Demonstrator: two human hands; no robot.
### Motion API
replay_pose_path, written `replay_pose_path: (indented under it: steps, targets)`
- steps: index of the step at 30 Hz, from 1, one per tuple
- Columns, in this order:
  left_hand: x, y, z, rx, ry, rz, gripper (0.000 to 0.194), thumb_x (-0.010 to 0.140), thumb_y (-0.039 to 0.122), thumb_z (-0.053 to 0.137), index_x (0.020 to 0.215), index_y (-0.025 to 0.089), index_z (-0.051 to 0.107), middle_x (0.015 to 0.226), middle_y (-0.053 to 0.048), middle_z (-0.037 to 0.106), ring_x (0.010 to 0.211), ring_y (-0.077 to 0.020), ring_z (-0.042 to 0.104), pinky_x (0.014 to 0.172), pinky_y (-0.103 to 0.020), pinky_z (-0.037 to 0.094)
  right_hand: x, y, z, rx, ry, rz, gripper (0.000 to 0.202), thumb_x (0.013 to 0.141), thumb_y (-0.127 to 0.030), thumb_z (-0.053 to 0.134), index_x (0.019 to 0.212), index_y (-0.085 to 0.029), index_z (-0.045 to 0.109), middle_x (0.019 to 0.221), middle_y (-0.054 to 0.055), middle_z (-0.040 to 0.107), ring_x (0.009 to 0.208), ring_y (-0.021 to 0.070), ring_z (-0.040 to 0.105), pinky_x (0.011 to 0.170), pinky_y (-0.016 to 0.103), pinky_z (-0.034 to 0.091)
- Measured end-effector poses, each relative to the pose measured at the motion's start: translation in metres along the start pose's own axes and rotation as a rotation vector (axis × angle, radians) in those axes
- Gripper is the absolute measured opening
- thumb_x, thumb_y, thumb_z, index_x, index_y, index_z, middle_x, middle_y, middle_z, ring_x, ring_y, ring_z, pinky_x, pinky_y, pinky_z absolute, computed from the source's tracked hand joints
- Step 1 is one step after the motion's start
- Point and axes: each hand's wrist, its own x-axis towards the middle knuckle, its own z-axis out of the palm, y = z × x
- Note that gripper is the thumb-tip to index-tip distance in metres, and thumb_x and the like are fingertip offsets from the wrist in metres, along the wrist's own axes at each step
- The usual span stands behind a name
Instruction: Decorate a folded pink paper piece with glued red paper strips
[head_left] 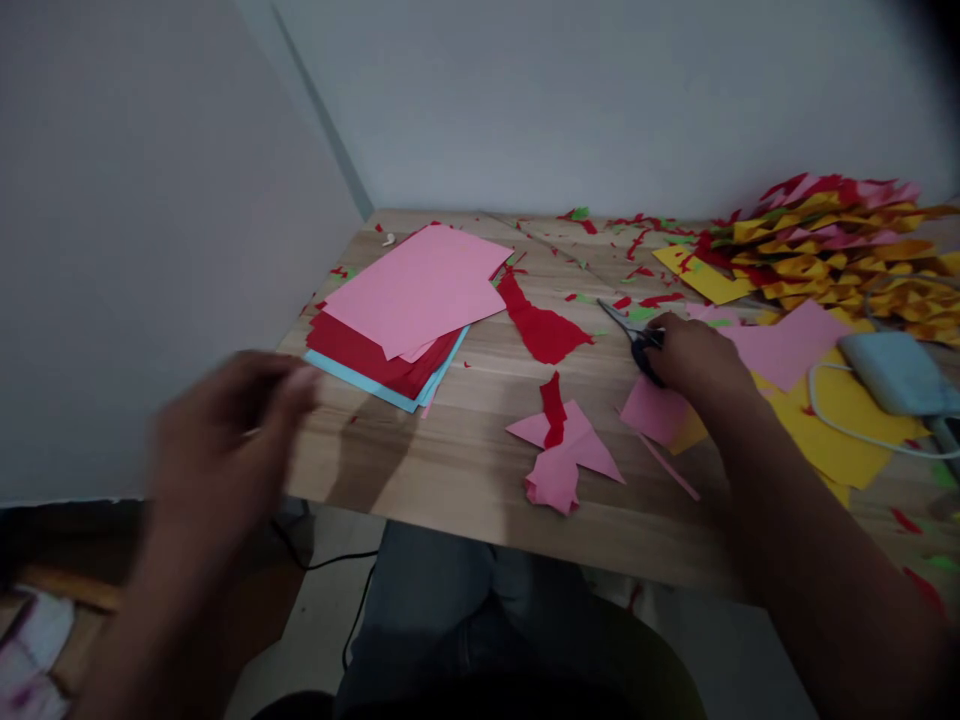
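Your right hand [701, 355] is low over the counter [465, 465], fingers closed on the dark handles of the scissors [646, 355]; blades point away from you and to the left, above the wood among red and green scraps. Your left hand [225, 450] is raised off the counter's near left edge, motion-blurred, fingers curled with the thumb alongside; cannot tell whether they grip anything. Just beyond it, a stack of paper: pink sheets [424, 285] on top, red sheets [367, 352] below, light-blue sheets [356, 382] at the bottom. Between stack and scissors, a ragged red paper piece [547, 328]. Nearer you, a narrow red strip [553, 412] lies over a pointed pink cutout [592, 445], with a crumpled pink piece [553, 482] touching it in front. A small pink piece [651, 410] lies just below the scissor handles. To your right, yellow paper [814, 425], a pale box [892, 372] with a white cable [840, 428], and behind them a heap of pleated yellow, pink and red paper [840, 245].
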Motion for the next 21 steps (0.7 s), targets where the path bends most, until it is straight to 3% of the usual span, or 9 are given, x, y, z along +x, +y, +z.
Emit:
replay_pose_path:
  steps: [1, 3, 6, 9, 13, 16, 21]
  targets:
    - [0.006, 0.022, 0.029, -0.009, -0.13, 0.067, 0.026, 0.086, 0.051, 0.065, 0.083, 0.025, 0.068, 0.072, 0.002, 0.066, 0.065, -0.017, 0.056, 0.061, -0.03, 0.039, 0.002, -0.001, -0.001, 0.006, -0.003, 0.011, 0.042, 0.082, -0.018, 0.067, 0.123, -0.013, 0.066, 0.104, 0.023, 0.072, 0.093, 0.0329, 0.069, 0.074, 0.041, 0.046]
    - [0.022, 0.06, 0.09, -0.028, -0.381, 0.115, 0.024, 0.089, 0.046, 0.062, 0.094, 0.024, 0.069, 0.09, -0.003, 0.073, 0.078, -0.0211, 0.064, 0.067, -0.033, 0.045, 0.004, -0.002, -0.004, 0.067, 0.025, 0.047, 0.047, 0.08, -0.023, 0.07, 0.125, -0.014, 0.062, 0.102, 0.019, 0.073, 0.094, 0.0332, 0.069, 0.073, 0.04, 0.046]
    - [0.043, 0.096, 0.169, 0.125, -0.462, 0.147, 0.049, 0.087, 0.046, 0.066, 0.129, 0.023, 0.058, 0.119, -0.016, 0.069, 0.099, -0.0336, 0.068, 0.081, -0.044, 0.049, 0.003, 0.0, -0.006, 0.226, 0.208, 0.117, 0.036, 0.086, -0.025, 0.059, 0.122, -0.021, 0.061, 0.1, 0.012, 0.075, 0.091, 0.0278, 0.069, 0.075, 0.038, 0.046]
    - [0.054, 0.111, 0.217, 0.238, -0.517, 0.184, 0.045, 0.088, 0.042, 0.065, 0.125, 0.017, 0.058, 0.116, -0.022, 0.067, 0.104, -0.0381, 0.067, 0.09, -0.049, 0.048, 0.0, 0.003, -0.003, 0.314, 0.299, 0.106, 0.03, 0.09, -0.023, 0.05, 0.116, -0.024, 0.063, 0.098, 0.008, 0.075, 0.084, 0.0218, 0.069, 0.075, 0.035, 0.045]
    - [0.057, 0.104, 0.242, 0.25, -0.466, 0.208, 0.033, 0.085, 0.029, 0.065, 0.117, 0.018, 0.06, 0.11, -0.017, 0.068, 0.101, -0.0334, 0.067, 0.089, -0.043, 0.048, -0.007, -0.004, -0.002, 0.241, 0.137, 0.039, 0.019, 0.09, -0.035, 0.059, 0.102, -0.023, 0.067, 0.089, 0.008, 0.075, 0.083, 0.025, 0.068, 0.071, 0.034, 0.045]
    - [0.058, 0.09, 0.246, 0.109, -0.47, 0.205, 0.026, 0.086, 0.025, 0.062, 0.112, 0.023, 0.063, 0.093, -0.008, 0.069, 0.088, -0.027, 0.066, 0.08, -0.037, 0.047, -0.016, -0.017, -0.004, 0.109, -0.013, -0.01, 0.036, 0.087, -0.053, 0.064, 0.106, -0.023, 0.067, 0.093, 0.011, 0.073, 0.085, 0.0291, 0.067, 0.069, 0.035, 0.045]
    - [0.061, 0.079, 0.251, -0.298, -0.424, 0.18, 0.028, 0.084, 0.02, 0.059, 0.111, 0.022, 0.062, 0.089, -0.001, 0.063, 0.08, -0.0177, 0.061, 0.077, -0.03, 0.045, -0.026, -0.027, -0.001, -0.027, 0.004, -0.05, 0.042, 0.095, -0.046, 0.057, 0.124, -0.016, 0.063, 0.115, 0.021, 0.066, 0.1, 0.0344, 0.064, 0.075, 0.039, 0.047]
